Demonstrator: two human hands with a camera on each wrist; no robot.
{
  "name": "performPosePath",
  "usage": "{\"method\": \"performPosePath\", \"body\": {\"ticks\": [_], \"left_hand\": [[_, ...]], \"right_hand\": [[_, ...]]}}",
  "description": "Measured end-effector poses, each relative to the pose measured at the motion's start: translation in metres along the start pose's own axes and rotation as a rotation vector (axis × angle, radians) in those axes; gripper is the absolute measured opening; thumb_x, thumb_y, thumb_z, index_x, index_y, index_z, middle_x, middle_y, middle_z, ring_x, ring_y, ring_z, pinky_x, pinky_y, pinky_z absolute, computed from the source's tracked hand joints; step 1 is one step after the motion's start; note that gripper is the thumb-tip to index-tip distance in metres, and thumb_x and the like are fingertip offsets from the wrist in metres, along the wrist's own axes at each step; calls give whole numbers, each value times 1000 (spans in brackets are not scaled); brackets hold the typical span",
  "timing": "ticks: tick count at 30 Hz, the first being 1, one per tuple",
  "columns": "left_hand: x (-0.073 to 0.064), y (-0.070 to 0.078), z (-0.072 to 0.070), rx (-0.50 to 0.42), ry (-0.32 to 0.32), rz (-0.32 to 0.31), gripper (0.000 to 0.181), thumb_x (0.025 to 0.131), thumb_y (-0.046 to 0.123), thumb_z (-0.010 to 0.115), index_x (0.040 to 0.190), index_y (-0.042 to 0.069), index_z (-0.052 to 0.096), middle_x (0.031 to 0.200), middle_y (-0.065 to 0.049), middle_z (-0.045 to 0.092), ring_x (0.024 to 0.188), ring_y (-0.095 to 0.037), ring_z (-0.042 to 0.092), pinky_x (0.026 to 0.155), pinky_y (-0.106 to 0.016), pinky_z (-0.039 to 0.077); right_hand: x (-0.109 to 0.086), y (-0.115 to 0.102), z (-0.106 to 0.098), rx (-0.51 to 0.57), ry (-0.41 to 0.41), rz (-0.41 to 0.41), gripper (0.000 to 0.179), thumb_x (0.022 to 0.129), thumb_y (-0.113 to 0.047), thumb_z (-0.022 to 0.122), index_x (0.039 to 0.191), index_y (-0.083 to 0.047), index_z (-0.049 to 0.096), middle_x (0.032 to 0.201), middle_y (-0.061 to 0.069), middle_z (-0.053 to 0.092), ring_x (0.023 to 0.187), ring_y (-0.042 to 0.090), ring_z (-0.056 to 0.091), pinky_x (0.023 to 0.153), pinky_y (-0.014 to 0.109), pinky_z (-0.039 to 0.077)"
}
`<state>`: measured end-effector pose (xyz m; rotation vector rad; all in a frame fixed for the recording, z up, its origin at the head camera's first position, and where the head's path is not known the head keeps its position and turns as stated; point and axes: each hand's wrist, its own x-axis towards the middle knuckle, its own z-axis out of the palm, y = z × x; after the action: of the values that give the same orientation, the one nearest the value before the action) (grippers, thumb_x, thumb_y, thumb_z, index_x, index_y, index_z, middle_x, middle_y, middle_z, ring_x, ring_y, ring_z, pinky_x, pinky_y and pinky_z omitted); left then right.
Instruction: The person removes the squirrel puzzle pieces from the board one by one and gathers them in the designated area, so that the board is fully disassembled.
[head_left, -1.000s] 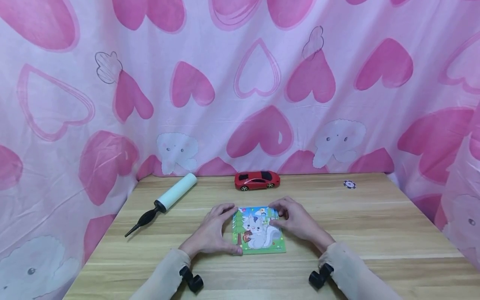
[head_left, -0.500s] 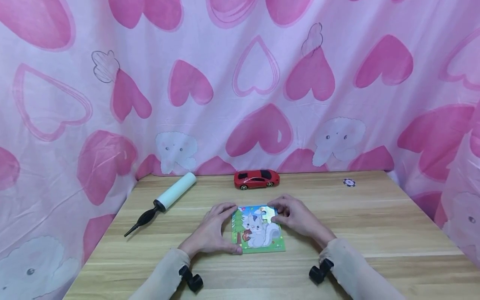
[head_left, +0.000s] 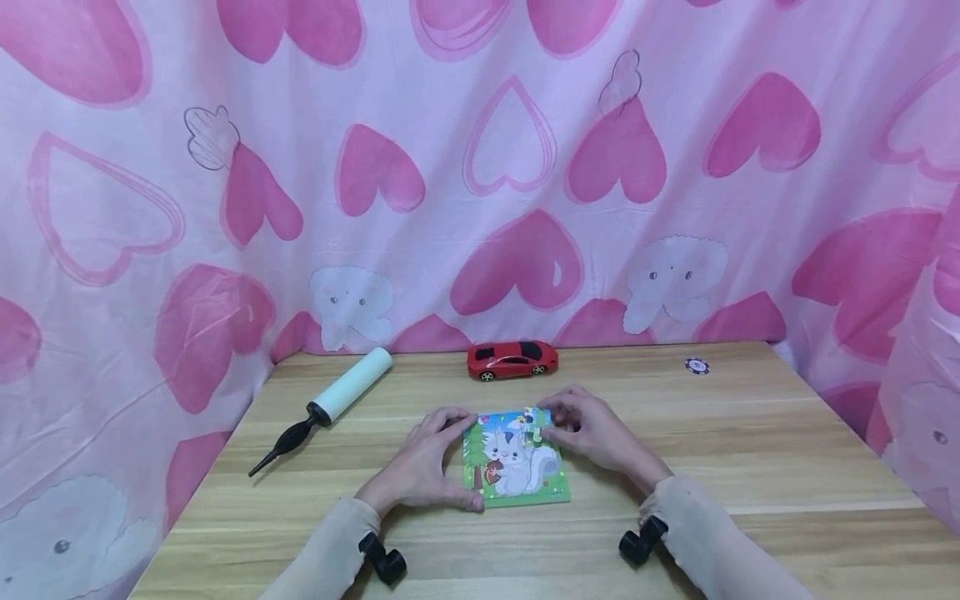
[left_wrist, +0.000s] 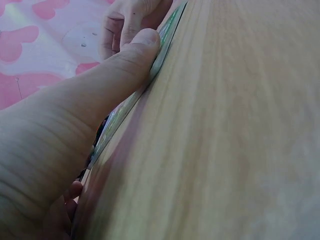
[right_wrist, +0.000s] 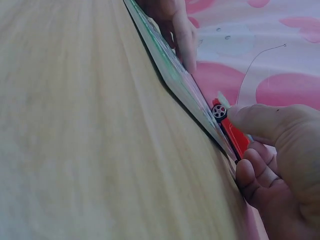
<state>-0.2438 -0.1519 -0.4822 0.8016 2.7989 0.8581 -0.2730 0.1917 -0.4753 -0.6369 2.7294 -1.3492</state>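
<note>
A square jigsaw puzzle (head_left: pixel 510 479) with a grey squirrel picture lies flat on the table. My left hand (head_left: pixel 420 462) holds its left side, the thumb at the near left corner and the fingers at the far left corner. At the far right corner my right hand (head_left: pixel 596 429) pinches a small puzzle piece (head_left: pixel 534 433) between thumb and fingers. The piece sits tilted over the upper right of the picture. In the right wrist view, a pale edge of the piece (right_wrist: pixel 223 100) shows at the thumb tip; the fingers hide the rest.
A red toy car (head_left: pixel 513 361) stands behind the puzzle. To the left lies a pale green balloon pump (head_left: pixel 352 385) with a black nozzle. A poker chip (head_left: pixel 697 366) lies at the back right of the wooden table (head_left: pixel 750 467). A pink heart-patterned curtain (head_left: pixel 517 258) hangs behind.
Half a second ago a pale gap showed at the puzzle's upper right; now the pinched piece covers part of it. The right fingers have shifted slightly, while the left hand keeps its place.
</note>
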Motion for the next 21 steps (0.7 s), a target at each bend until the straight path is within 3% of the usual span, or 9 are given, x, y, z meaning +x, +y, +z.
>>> {"method": "performPosePath", "body": {"ticks": [10,21], "left_hand": [[-1,1,0,-5,-7,-3,129,70,79,94,173,22,43,173,0,37,162,-29,31,133,-65,27],[1,-1,1,-10,-2,-9,129,69,79,94,173,23,42,173,0,37,161,-28,32,133,-65,27]], "right_hand": [[-3,-2,-14,28,24,54,44,99,-28,88,140,-24,74,123,0,67,108,18,67,95,30,60],[-12,-7,-54,-3,61,91,44,101,-38,85,143,-29,72,124,1,67,113,26,63,96,41,56]]}}
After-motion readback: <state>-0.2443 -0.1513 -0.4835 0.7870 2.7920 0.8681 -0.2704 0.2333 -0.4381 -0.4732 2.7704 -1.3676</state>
